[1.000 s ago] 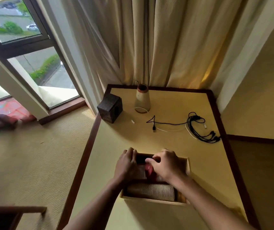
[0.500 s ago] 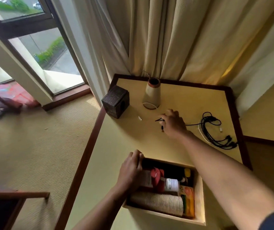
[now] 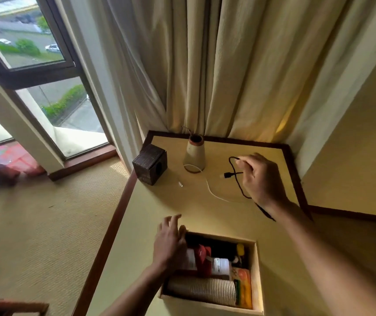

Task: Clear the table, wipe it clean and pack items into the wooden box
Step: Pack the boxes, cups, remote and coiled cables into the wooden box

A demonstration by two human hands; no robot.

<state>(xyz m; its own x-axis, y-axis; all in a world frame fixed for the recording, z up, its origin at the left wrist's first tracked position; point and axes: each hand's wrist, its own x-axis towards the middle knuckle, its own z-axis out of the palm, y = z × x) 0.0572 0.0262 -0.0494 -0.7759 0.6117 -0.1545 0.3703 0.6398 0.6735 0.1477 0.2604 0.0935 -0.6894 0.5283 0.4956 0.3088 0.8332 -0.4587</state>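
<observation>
1. Cream curtains [image 3: 216, 65] hang behind a yellow worktop with a dark wooden border [image 3: 205, 215] set in a room corner, with a window to the curtains' left.
2. An open pale wooden box [image 3: 256, 277] sits at the near end of the worktop, already holding a stack of ribbed paper cups [image 3: 201, 289] lying on its side, a red-topped container [image 3: 203, 258], an orange packet [image 3: 245, 286] and some darker things too shadowed to name.
3. Beyond the wooden box, at the far end, stand a dark square woven box [image 3: 149, 163] and a cone-shaped cream vase with a brown rim [image 3: 194, 155]; a thin white cable [image 3: 209, 187] trails from the vase's base across the worktop toward the box.
4. The right hand [image 3: 261, 179], beyond the box and right of the vase, is pinched shut on a black cable [image 3: 237, 176], whose plug end dangles just off the surface; the rest runs under the wrist and cannot be followed.
5. The left hand [image 3: 171, 240] rests on the box's far-left corner, fingers loosely spread and clamped on nothing, seemingly steadying it.
6. The step in hand looks like clearing: gathering loose cables for packing.
7. Next, the black cable likely needs coiling so it fits the little free room in the box without snagging the white cable, which lies close beside it.
</observation>
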